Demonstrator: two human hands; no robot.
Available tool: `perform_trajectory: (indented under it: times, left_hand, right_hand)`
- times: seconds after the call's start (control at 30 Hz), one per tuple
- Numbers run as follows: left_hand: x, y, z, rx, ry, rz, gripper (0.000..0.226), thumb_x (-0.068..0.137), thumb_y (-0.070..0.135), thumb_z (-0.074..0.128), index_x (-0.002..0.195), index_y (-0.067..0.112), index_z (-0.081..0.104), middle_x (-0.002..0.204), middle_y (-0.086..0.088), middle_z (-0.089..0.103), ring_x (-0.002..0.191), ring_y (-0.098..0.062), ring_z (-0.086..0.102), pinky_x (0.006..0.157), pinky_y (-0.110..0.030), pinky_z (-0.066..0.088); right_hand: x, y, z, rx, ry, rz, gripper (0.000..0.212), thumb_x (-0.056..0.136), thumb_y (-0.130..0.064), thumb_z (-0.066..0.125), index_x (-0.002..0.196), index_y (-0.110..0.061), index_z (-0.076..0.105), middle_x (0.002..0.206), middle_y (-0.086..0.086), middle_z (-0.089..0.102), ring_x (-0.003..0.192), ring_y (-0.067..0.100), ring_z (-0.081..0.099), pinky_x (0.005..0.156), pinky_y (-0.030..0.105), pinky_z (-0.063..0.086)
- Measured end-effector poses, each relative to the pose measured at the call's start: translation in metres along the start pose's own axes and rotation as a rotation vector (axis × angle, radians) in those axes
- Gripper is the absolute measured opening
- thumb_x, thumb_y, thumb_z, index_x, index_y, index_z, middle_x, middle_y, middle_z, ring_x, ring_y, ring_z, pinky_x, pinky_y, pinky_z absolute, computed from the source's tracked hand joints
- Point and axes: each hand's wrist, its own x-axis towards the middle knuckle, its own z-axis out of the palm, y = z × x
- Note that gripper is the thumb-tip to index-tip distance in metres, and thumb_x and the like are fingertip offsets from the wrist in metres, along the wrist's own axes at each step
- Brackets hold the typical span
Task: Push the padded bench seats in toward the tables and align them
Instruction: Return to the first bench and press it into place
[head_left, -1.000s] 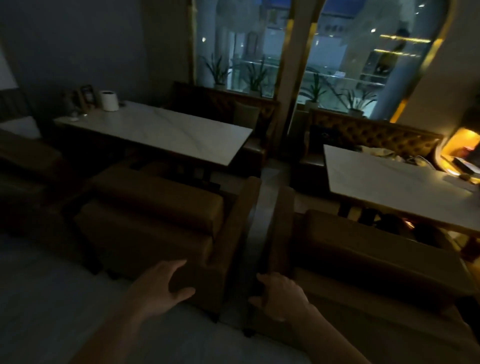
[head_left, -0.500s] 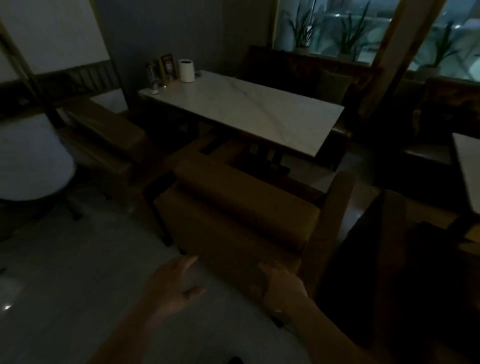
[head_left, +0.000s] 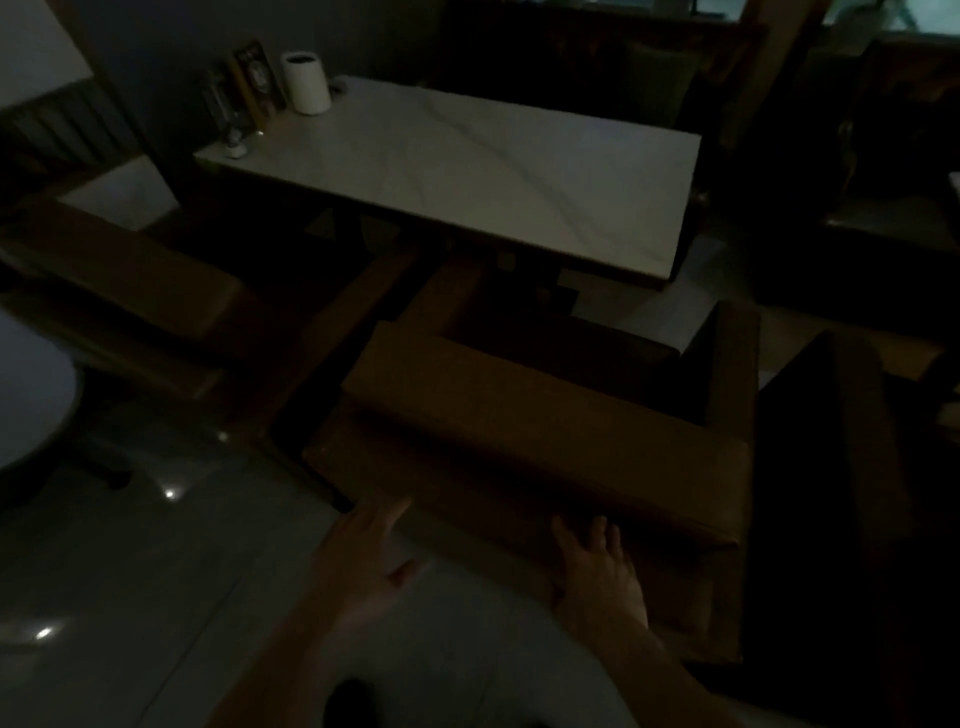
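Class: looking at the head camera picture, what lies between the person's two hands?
In the head view, only the padded bench's dark back panel spans between the left hand and right hand; nothing else intervenes.

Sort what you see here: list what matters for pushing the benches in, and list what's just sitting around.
Part of the job:
padded bench
marble table
second bench
left hand
right hand

Just sitting around:
white cup
framed card
round white table
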Motion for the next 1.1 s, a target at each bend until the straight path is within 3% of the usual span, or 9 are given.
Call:
perform_trajectory:
  times: [0.1,0.23,0.4,0.5,0.63,0.8,0.93,1.1]
  left_hand:
    - [0.051,-0.03,0.004,0.041,-0.019,0.1,0.096,0.065,0.08,0.029,0.149,0.033,0.034,0.155,-0.002,0.035,0.143,-0.025,0.027,0.114,-0.043,0.026]
    - [0.112,-0.071,0.02,0.092,-0.029,0.286,0.081,0.072,0.069,0.046,0.142,0.027,0.046,0.147,-0.011,0.047,0.137,-0.034,0.038,0.11,-0.053,0.028]
    - [0.138,-0.11,0.039,0.139,-0.014,0.439,0.087,0.072,0.062,0.06,0.148,0.029,0.034,0.152,-0.008,0.04,0.14,-0.032,0.033,0.112,-0.049,0.016]
    - [0.146,-0.122,0.043,0.146,-0.001,0.467,0.095,0.073,0.058,0.07,0.152,0.03,0.027,0.156,-0.006,0.033,0.145,-0.029,0.024,0.114,-0.049,0.013]
    - [0.151,-0.13,0.048,0.161,0.0,0.458,0.095,0.079,0.061,0.064,0.155,0.031,0.016,0.16,-0.001,0.023,0.148,-0.026,0.014,0.117,-0.049,0.009]
    - [0.156,-0.133,0.051,0.112,0.038,0.452,0.072,0.086,0.061,0.053,0.149,0.033,0.033,0.151,0.001,0.039,0.143,-0.025,0.028,0.117,-0.046,0.02]
    - [0.152,-0.137,0.053,0.145,0.058,0.455,0.07,0.087,0.06,0.051,0.149,0.033,0.032,0.151,0.002,0.039,0.143,-0.024,0.027,0.118,-0.045,0.019]
    - [0.131,-0.151,0.053,0.154,0.055,0.436,0.065,0.087,0.061,0.042,0.145,0.032,0.04,0.146,0.001,0.047,0.14,-0.023,0.033,0.114,-0.045,0.021]
  right_hand:
    - [0.017,-0.024,0.019,0.024,0.064,0.103,0.085,0.094,-0.062,0.042,0.155,-0.037,-0.012,0.161,0.024,-0.019,0.148,0.043,-0.018,0.123,0.052,0.008]
    - [0.041,-0.058,0.05,0.071,0.141,0.208,0.087,0.088,-0.075,0.032,0.15,-0.044,-0.022,0.161,0.021,-0.022,0.147,0.04,-0.024,0.121,0.057,0.004]
    - [0.073,-0.085,0.074,0.063,0.212,0.35,0.091,0.086,-0.08,0.03,0.143,-0.047,-0.032,0.159,0.024,-0.025,0.146,0.043,-0.024,0.117,0.067,0.006]
    - [0.082,-0.091,0.077,0.021,0.247,0.401,0.092,0.083,-0.081,0.028,0.146,-0.045,-0.029,0.159,0.026,-0.024,0.146,0.044,-0.022,0.116,0.07,0.008]
    - [0.082,-0.092,0.08,0.015,0.263,0.415,0.09,0.079,-0.084,0.022,0.15,-0.046,-0.019,0.162,0.025,-0.012,0.148,0.042,-0.016,0.116,0.068,0.012]
    - [0.081,-0.093,0.085,-0.03,0.297,0.419,0.09,0.077,-0.084,0.017,0.153,-0.044,-0.011,0.162,0.026,-0.001,0.15,0.043,-0.008,0.114,0.068,0.017]
    - [0.08,-0.091,0.089,-0.059,0.264,0.408,0.087,0.083,-0.08,0.024,0.151,-0.044,-0.017,0.163,0.024,-0.006,0.149,0.043,-0.011,0.116,0.068,0.015]
    - [0.064,-0.103,0.105,-0.025,0.27,0.396,0.085,0.085,-0.079,0.03,0.153,-0.044,-0.008,0.162,0.026,-0.001,0.149,0.044,-0.009,0.114,0.07,0.016]
